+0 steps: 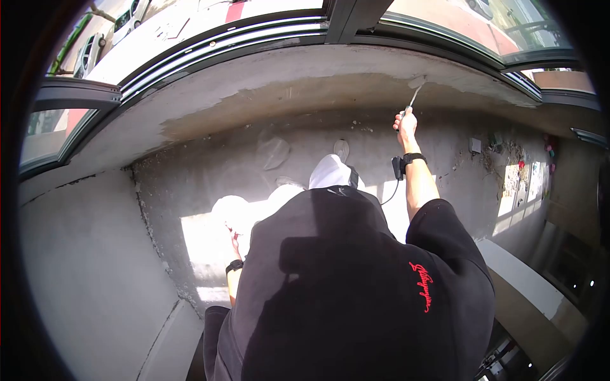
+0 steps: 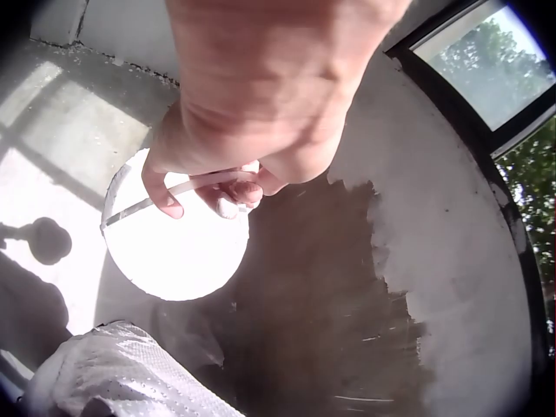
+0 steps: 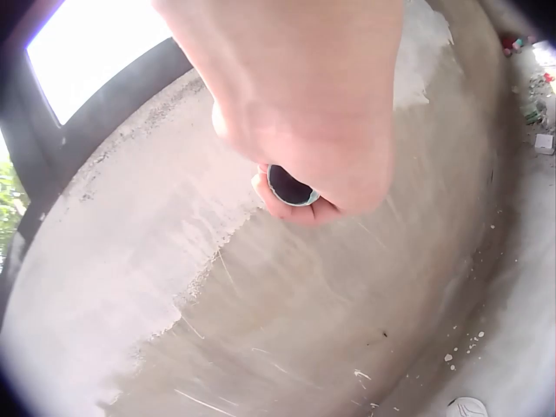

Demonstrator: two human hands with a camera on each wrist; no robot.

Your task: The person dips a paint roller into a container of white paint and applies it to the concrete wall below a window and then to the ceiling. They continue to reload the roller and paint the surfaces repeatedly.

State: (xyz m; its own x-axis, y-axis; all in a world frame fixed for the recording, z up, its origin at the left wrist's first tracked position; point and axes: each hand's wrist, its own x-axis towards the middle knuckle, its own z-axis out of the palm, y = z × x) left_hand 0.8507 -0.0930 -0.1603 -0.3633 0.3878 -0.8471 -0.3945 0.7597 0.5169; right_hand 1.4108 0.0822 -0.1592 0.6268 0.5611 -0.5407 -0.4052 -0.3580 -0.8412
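Observation:
In the head view my right hand [image 1: 407,124] reaches forward and grips the handle of a paint roller [image 1: 415,98], its thin shaft running up to a pale head against the wall [image 1: 356,89]. The right wrist view shows the dark round handle end [image 3: 291,187] inside the curled fingers; the roller's head is hidden there. Low at my left side, my left hand [image 2: 261,104] holds the thin handle [image 2: 130,210] of a white bucket [image 2: 178,252]. Glare washes out the bucket's inside. A whitish coat covers the wall's upper band, with a ragged edge above bare grey-brown surface.
Dark window frames [image 1: 343,25] run along the top of the low wall, with an opened sash [image 1: 70,120] at the left. A translucent sheet [image 1: 273,152] lies on the floor near my shoes [image 1: 342,149]. Debris [image 1: 505,155] is scattered at the right.

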